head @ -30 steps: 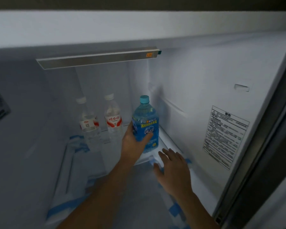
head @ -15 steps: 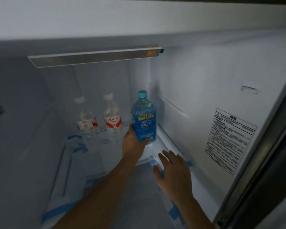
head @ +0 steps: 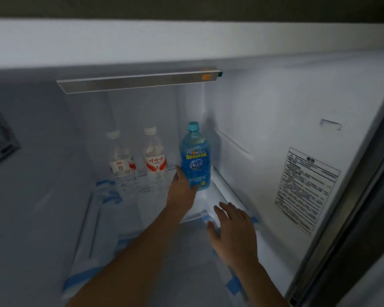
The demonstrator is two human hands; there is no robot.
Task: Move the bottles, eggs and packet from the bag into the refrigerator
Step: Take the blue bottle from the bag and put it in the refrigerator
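Note:
Inside the open refrigerator, a blue bottle (head: 195,156) with a teal cap stands upright at the back right of the shelf (head: 155,209). My left hand (head: 182,191) grips its lower part, thumb across the front. Two clear water bottles with red-and-white labels stand to its left, one (head: 121,160) further left, the other (head: 154,159) beside the blue one. My right hand (head: 232,233) hovers flat with spread fingers over the shelf's right front part, holding nothing. The bag, eggs and packet are out of view.
The shelf carries strips of blue tape (head: 110,191). A light bar (head: 140,82) runs across the ceiling. The right inner wall bears a warning label (head: 306,189). The dark door edge (head: 364,218) rises at the far right.
My left hand has pushed the blue bottle a little deeper toward the back right corner. My right hand has stayed over the shelf's right front.

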